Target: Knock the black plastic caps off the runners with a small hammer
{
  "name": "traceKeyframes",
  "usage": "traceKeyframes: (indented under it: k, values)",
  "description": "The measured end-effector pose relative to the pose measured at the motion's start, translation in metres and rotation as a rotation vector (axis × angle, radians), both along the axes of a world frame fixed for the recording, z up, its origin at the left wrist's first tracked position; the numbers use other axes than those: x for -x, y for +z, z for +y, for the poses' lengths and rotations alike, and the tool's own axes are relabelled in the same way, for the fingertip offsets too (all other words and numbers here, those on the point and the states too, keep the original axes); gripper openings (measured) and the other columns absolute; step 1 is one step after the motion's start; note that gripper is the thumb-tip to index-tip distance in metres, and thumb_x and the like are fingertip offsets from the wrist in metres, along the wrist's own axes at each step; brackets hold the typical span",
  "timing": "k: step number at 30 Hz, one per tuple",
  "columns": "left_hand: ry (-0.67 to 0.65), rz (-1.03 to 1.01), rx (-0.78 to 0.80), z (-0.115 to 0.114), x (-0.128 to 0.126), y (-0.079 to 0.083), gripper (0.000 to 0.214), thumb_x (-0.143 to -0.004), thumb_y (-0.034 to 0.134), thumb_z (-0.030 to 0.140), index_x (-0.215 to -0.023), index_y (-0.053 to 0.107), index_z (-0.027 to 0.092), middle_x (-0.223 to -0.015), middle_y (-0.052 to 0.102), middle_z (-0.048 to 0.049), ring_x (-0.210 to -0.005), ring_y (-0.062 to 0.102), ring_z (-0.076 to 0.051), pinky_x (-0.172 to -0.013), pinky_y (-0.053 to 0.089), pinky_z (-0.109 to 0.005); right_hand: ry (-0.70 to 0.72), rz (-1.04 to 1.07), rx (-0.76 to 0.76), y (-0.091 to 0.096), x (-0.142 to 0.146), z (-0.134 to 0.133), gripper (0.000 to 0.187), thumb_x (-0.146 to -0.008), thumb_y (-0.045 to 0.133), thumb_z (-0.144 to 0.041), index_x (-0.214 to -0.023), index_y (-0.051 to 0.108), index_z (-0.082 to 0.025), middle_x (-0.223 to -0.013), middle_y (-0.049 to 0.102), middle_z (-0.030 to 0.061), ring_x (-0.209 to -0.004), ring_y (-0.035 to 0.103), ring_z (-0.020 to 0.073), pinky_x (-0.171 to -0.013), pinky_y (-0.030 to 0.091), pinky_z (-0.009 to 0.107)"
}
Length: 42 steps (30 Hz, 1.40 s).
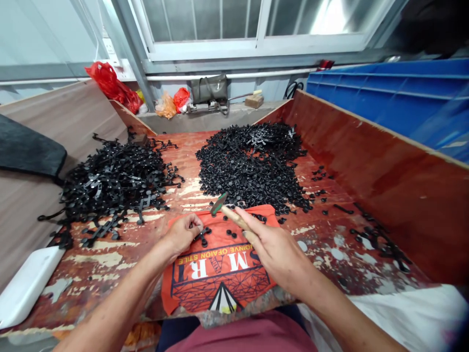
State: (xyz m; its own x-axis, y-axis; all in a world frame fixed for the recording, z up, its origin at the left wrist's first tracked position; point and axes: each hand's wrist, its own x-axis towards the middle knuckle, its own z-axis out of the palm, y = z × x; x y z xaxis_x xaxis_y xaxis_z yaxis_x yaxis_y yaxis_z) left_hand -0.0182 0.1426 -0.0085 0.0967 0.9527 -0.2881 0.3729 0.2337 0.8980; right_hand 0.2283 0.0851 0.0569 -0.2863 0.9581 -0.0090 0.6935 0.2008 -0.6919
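My right hand grips the wooden handle of a small hammer; its green head is raised just above an orange printed cloth. My left hand pinches a black plastic sprue piece flat against the cloth. A few loose black caps lie on the cloth between my hands.
A heap of black round caps lies behind the cloth; a pile of black sprue frames sits at left. The worn red board has raised side walls. A white object lies near left; blue crates stand right.
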Motion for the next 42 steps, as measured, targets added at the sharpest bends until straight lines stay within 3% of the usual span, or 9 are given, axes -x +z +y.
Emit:
traceKeyframes:
  k: [5, 8, 15, 21, 28, 32, 37, 42]
  values:
    - [-0.01, 0.045, -0.016, 0.006, -0.002, 0.004, 0.014, -0.067, 0.065, 0.03, -0.065, 0.055, 0.019, -0.054, 0.048, 0.0057, -0.05, 0.036, -0.009, -0.048, 0.026, -0.021, 0.083, -0.014, -0.069, -0.001, -0.001, -0.001, 0.06, -0.102, 0.038, -0.016, -0.156, 0.024, -0.039, -0.141, 0.06, -0.0012, -0.113, 0.067, 0.0231, -0.097, 0.053, 0.042]
    - [-0.009, 0.038, -0.028, 0.006, -0.004, 0.005, 0.016, -0.067, 0.065, 0.031, -0.065, 0.055, 0.019, -0.056, 0.05, 0.005, -0.05, 0.039, -0.009, -0.049, 0.029, -0.02, 0.073, 0.017, -0.105, 0.001, 0.0, -0.003, 0.057, -0.103, 0.039, -0.018, -0.155, 0.027, -0.039, -0.139, 0.061, -0.0025, -0.116, 0.066, 0.0217, -0.104, 0.05, 0.044]
    - [0.052, -0.149, 0.164, 0.0, -0.009, 0.016, 0.023, -0.071, 0.065, 0.039, -0.076, 0.049, 0.023, -0.044, 0.031, 0.0137, -0.032, 0.015, -0.005, -0.035, 0.01, -0.019, 0.028, 0.045, -0.101, 0.007, -0.006, -0.003, 0.054, -0.104, 0.037, -0.021, -0.153, 0.029, -0.042, -0.146, 0.052, -0.0109, -0.124, 0.06, 0.0188, -0.104, 0.051, 0.04]
    - [0.038, -0.147, 0.126, -0.002, -0.011, 0.009, 0.022, -0.072, 0.066, 0.036, -0.075, 0.051, 0.021, -0.044, 0.033, 0.0138, -0.033, 0.017, -0.003, -0.037, 0.011, -0.018, 0.0, -0.025, -0.059, -0.003, -0.011, -0.006, 0.053, -0.104, 0.038, -0.025, -0.152, 0.029, -0.047, -0.135, 0.064, -0.0041, -0.11, 0.069, 0.0229, -0.094, 0.057, 0.043]
    - [0.041, -0.139, 0.064, -0.004, -0.009, 0.004, 0.021, -0.071, 0.067, 0.034, -0.071, 0.052, 0.019, -0.045, 0.035, 0.0125, -0.036, 0.02, -0.004, -0.041, 0.012, -0.02, 0.042, -0.03, -0.061, -0.011, -0.009, -0.007, 0.057, -0.104, 0.038, -0.021, -0.152, 0.028, -0.05, -0.127, 0.069, -0.0046, -0.104, 0.071, 0.0201, -0.093, 0.056, 0.041]
    - [0.047, -0.145, 0.062, -0.004, -0.008, 0.001, 0.021, -0.07, 0.068, 0.034, -0.072, 0.054, 0.019, -0.046, 0.037, 0.011, -0.04, 0.024, -0.005, -0.044, 0.017, -0.021, 0.06, -0.053, -0.068, -0.008, -0.008, -0.008, 0.055, -0.103, 0.041, -0.02, -0.151, 0.033, -0.045, -0.12, 0.073, -0.0025, -0.102, 0.072, 0.0198, -0.092, 0.057, 0.038]
    - [0.06, -0.188, -0.003, -0.004, -0.007, -0.001, 0.024, -0.066, 0.071, 0.036, -0.068, 0.055, 0.018, -0.057, 0.051, 0.0053, -0.049, 0.037, -0.008, -0.05, 0.025, -0.021, 0.04, 0.004, -0.153, -0.009, -0.001, -0.011, 0.054, -0.105, 0.036, -0.022, -0.155, 0.028, -0.04, -0.131, 0.067, -0.0004, -0.107, 0.069, 0.0179, -0.092, 0.055, 0.035]
    - [0.043, -0.186, 0.021, -0.005, -0.006, -0.001, 0.023, -0.068, 0.069, 0.036, -0.07, 0.054, 0.02, -0.051, 0.043, 0.0086, -0.045, 0.031, -0.007, -0.047, 0.022, -0.021, 0.118, -0.347, -0.147, -0.023, 0.012, -0.007, 0.062, -0.099, 0.044, -0.016, -0.154, 0.029, -0.04, -0.088, 0.077, 0.0007, -0.071, 0.073, 0.0193, -0.062, 0.055, 0.029]
